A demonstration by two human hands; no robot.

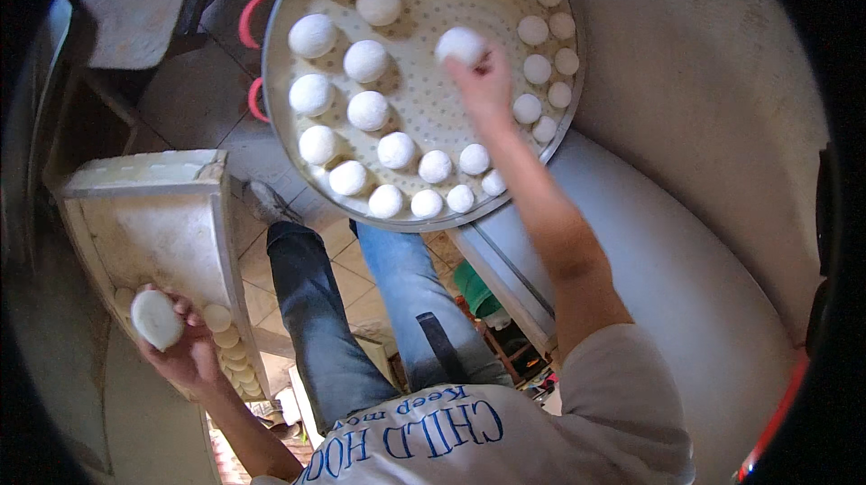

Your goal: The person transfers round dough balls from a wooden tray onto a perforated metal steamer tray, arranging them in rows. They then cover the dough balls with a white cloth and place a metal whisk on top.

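A large round perforated metal tray [419, 99] carries many white, floured dough balls [365, 61], set in curved rows near its rim. Over the middle of the tray, my right hand [484, 82] has its fingers around one white ball [461, 46]; the hand is slightly blurred, and whether that ball touches the tray cannot be told. At the lower left, my left hand [186, 343] holds a flattened white dough piece [157, 320] above the near end of a wooden tray [220, 214]. Pale round dough pieces [233, 352] line that tray's edge beside the hand.
Two red handles [253, 99] stick out beside the round tray's left rim. A pale board [135, 4] lies at the upper left. A large curved pale surface [690, 248] takes up the right side. Below are a tiled floor [358, 268] and a green container [475, 289].
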